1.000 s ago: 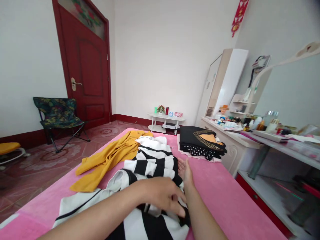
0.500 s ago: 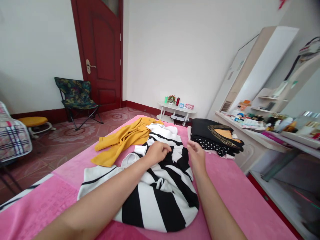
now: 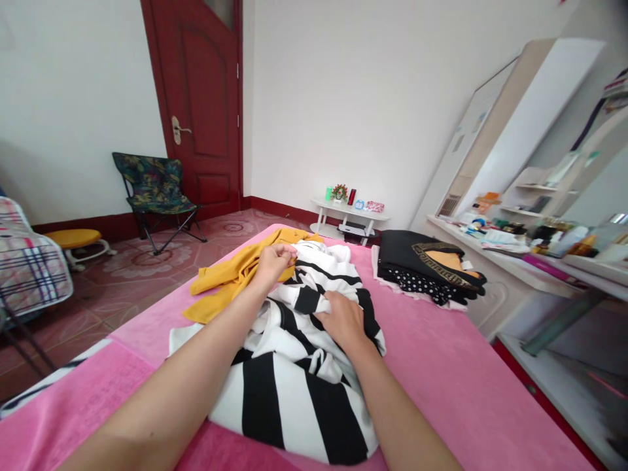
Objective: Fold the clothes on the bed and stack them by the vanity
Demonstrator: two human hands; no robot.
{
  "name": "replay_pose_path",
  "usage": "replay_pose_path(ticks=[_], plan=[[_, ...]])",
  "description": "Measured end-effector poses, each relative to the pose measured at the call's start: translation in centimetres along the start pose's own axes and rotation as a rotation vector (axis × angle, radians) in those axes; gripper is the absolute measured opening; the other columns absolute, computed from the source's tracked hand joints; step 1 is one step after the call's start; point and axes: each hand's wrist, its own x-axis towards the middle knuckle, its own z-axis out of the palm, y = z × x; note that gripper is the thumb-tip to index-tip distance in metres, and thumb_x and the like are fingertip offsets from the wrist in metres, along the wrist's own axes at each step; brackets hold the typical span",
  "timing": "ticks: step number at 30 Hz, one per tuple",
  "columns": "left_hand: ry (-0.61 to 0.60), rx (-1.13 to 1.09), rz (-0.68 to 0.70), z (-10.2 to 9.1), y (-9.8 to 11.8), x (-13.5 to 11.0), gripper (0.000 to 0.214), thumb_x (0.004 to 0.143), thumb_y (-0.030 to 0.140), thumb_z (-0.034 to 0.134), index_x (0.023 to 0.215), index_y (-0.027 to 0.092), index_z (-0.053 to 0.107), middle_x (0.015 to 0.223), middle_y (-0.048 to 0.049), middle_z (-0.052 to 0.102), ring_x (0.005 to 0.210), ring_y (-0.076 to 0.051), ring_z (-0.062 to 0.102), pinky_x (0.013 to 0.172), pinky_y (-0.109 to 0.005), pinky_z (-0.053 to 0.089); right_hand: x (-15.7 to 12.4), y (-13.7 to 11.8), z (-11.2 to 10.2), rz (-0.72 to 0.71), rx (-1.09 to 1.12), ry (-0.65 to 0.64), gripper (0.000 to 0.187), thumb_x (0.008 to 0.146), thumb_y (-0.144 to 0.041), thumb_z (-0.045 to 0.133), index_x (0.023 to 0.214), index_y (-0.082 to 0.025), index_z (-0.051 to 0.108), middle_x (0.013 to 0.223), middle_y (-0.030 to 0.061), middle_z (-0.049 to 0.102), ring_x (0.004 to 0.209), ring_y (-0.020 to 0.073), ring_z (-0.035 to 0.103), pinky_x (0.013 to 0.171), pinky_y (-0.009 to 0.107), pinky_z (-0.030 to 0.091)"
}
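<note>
A black-and-white striped garment lies crumpled on the pink bed cover in front of me. My left hand is closed in a pinch on the garment's far edge, next to a yellow garment. My right hand rests closed on the middle of the striped cloth, gripping a fold. Both forearms reach out over the garment.
A stack of folded dark clothes sits on the bed's far right. A dresser with bottles runs along the right. A small white table, a folding chair, a red door and a yellow stool stand beyond.
My left hand has reached farther away to the garment's far edge. My right hand has moved left from beside the cloth and closed on its middle.
</note>
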Motion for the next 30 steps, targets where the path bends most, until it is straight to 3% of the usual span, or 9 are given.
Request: replay_pose_path(ticks=[5,8,10,13,17,20,24,27,30], plan=[[0.030,0.080,0.047,-0.2,-1.3,0.6,0.021,0.072,0.022,0.055,0.087,0.013,0.067,0.088,-0.0066,0.069,0.077,-0.017,0.064,0.075,-0.028,0.050,1.8,3.0,-5.8,0.424,0.962,0.552,0.031,0.068,-0.042,0.064,0.088,-0.019,0.060,0.069,-0.0004,0.061,0.057,0.0157,0.056,0.049,0.026,0.042],[-0.021,0.125,0.039,0.2,-1.8,0.4,0.023,0.070,0.023,0.059,0.089,0.013,0.067,0.095,-0.0077,0.069,0.088,-0.020,0.063,0.085,-0.032,0.048,2.2,4.1,-9.5,0.513,1.368,0.965,0.028,0.066,-0.034,0.066,0.087,-0.019,0.055,0.071,-0.0022,0.057,0.056,0.0117,0.055,0.049,0.023,0.046],[-0.092,0.147,0.020,1.0,-1.9,-0.4,0.026,0.066,0.024,0.065,0.090,0.013,0.068,0.094,-0.0081,0.069,0.088,-0.021,0.064,0.084,-0.033,0.048,2.2,4.2,-11.3,0.518,1.479,1.090,0.022,0.067,-0.027,0.064,0.084,-0.019,0.051,0.072,-0.0026,0.055,0.059,0.0100,0.056,0.056,0.022,0.050],[-0.285,0.188,-0.030,2.4,-1.6,-2.1,0.036,0.062,0.028,0.070,0.095,0.013,0.068,0.095,-0.0089,0.070,0.085,-0.023,0.065,0.077,-0.032,0.050,1.8,3.8,-12.9,0.495,1.447,1.116,0.022,0.066,-0.018,0.061,0.081,-0.020,0.045,0.073,-0.0035,0.053,0.063,0.0087,0.057,0.065,0.024,0.053],[-0.705,0.286,-0.086,3.5,-0.9,-4.1,0.048,0.069,0.033,0.066,0.113,0.014,0.062,0.105,-0.0099,0.068,0.092,-0.022,0.064,0.080,-0.029,0.049,0.9,3.0,-14.3,0.207,1.278,1.188,0.044,0.064,-0.015,0.060,0.104,-0.023,0.043,0.094,-0.0024,0.056,0.078,0.0098,0.062,0.077,0.030,0.053],[-0.871,0.292,-0.046,3.4,0.1,-4.8,0.052,0.071,0.035,0.066,0.119,0.015,0.060,0.119,-0.0109,0.063,0.104,-0.023,0.060,0.089,-0.028,0.045,0.4,2.3,-14.7,0.077,1.080,1.140,0.060,0.065,-0.017,0.063,0.121,-0.023,0.042,0.111,0.0017,0.054,0.085,0.0115,0.062,0.075,0.028,0.052],[-0.932,0.256,-0.022,3.4,1.4,-5.5,0.057,0.066,0.032,0.070,0.120,0.017,0.059,0.120,-0.0081,0.062,0.104,-0.022,0.060,0.086,-0.026,0.046,0.2,1.3,-14.0,0.015,0.781,0.964,0.048,0.073,-0.026,0.060,0.120,-0.019,0.052,0.111,0.0050,0.059,0.069,0.0103,0.063,0.062,0.024,0.050],[-0.896,0.320,-0.110,3.8,1.6,-6.2,0.043,0.060,0.027,0.071,0.102,0.019,0.067,0.095,-0.0041,0.070,0.087,-0.023,0.064,0.074,-0.026,0.048,0.1,1.1,-13.0,0.010,0.558,0.570,0.030,0.078,-0.033,0.056,0.102,-0.018,0.064,0.089,0.0042,0.068,0.057,0.0114,0.062,0.053,0.023,0.047],[-0.845,0.363,-0.129,3.9,1.0,-6.6,0.029,0.061,0.029,0.069,0.089,0.021,0.070,0.081,-0.0015,0.070,0.077,-0.022,0.063,0.066,-0.026,0.046,-0.3,1.0,-11.9,0.059,0.358,0.071,0.037,0.075,-0.035,0.061,0.107,-0.018,0.065,0.058,-0.0005,0.064,0.042,0.0125,0.055,0.044,0.023,0.041]])
